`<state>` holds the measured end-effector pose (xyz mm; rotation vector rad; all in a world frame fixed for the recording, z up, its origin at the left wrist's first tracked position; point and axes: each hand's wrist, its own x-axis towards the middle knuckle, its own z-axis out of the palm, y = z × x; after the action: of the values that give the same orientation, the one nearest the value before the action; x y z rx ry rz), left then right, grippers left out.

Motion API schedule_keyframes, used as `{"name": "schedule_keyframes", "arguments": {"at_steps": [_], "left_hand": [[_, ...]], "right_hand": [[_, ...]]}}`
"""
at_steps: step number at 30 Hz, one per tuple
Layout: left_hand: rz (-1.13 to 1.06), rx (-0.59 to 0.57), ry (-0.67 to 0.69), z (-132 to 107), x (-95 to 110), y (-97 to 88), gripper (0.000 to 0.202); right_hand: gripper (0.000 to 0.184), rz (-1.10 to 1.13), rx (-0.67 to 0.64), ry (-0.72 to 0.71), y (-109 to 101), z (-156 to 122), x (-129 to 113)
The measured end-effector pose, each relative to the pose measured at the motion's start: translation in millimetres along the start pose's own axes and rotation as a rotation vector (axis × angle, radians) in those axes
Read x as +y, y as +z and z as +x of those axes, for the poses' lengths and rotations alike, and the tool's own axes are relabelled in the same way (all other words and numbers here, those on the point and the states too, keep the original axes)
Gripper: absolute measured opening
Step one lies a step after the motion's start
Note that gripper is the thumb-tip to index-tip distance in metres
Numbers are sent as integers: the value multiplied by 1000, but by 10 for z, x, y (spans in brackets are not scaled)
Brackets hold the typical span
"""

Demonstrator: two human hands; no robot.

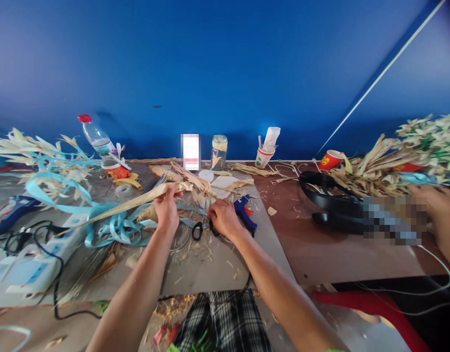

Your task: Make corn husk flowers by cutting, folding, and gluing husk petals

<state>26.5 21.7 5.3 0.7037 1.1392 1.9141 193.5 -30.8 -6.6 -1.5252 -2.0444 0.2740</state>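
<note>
My left hand (166, 209) is closed around a long dried corn husk strip (115, 209) that slants down to the left over the grey board (217, 264). My right hand (223, 218) rests closed on black-handled scissors (198, 230), fingers at one loop. Right beside that hand lies a blue glue gun (244, 212). Light blue ribbon (111, 226) curls under the husk strip. More husk pieces (210, 185) and a corn cob (165, 172) lie just beyond both hands.
A water bottle (97, 139), glass jar (219, 151) and paper cups (264, 155) stand along the blue wall. A power strip (34, 264) with cables sits at left. Black headgear (331, 203) and husk bundles (400, 156) lie right, where another person's hand (439, 210) shows.
</note>
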Motion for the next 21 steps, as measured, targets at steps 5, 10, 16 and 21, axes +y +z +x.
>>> {"name": "schedule_keyframes", "arguments": {"at_steps": [5, 10, 16, 21], "left_hand": [[-1, 5, 27, -10, 18, 3, 31], [9, -10, -1, -10, 14, -7, 32], [-55, -53, -48, -28, -2, 0, 34], [-91, -86, -69, -65, 31, 19, 31]], "right_hand": [[12, 369, 296, 11, -45, 53, 44], [22, 622, 379, 177, -61, 81, 84], [43, 813, 520, 406, -14, 100, 196], [35, 499, 553, 187, -113, 56, 165]]}}
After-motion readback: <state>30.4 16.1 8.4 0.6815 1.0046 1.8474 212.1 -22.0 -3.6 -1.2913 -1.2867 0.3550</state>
